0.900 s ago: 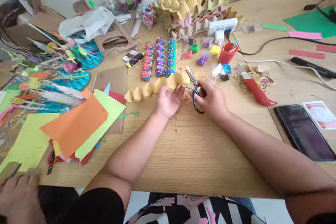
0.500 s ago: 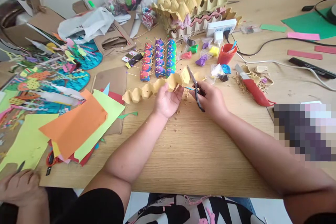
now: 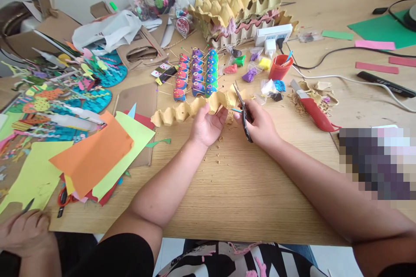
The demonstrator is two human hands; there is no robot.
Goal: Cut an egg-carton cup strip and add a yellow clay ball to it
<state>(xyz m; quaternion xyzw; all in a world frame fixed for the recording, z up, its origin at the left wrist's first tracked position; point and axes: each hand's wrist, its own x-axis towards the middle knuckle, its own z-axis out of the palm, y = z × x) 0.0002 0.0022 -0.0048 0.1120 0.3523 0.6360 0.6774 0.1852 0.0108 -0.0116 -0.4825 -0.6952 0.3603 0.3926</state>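
A long strip of yellow egg carton (image 3: 182, 112) is held up above the table by my left hand (image 3: 208, 126), whose thumb is in front of it and fingers curl beneath. My right hand (image 3: 261, 124) grips black-handled scissors (image 3: 246, 117), their blades at the strip's right end. Part of a thin blue thing shows by my right fingertips. Behind the strip stand three rows of painted carton pieces, red (image 3: 180, 82), purple (image 3: 197, 71) and blue-green (image 3: 212, 71), with pins sticking out. Small crumbs of carton lie below my hands.
Coloured paper (image 3: 94, 151) and paper crafts (image 3: 42, 104) cover the left side. Egg trays (image 3: 234, 0) are stacked at the back. On the right are a red cup (image 3: 280, 67), a red-handled knife (image 3: 315, 112) and cables. Another person's hand (image 3: 27, 229) rests at the lower left.
The scissors have shifted slightly at the strip's right end, and their handles sit a little lower. My left hand has hardly moved.
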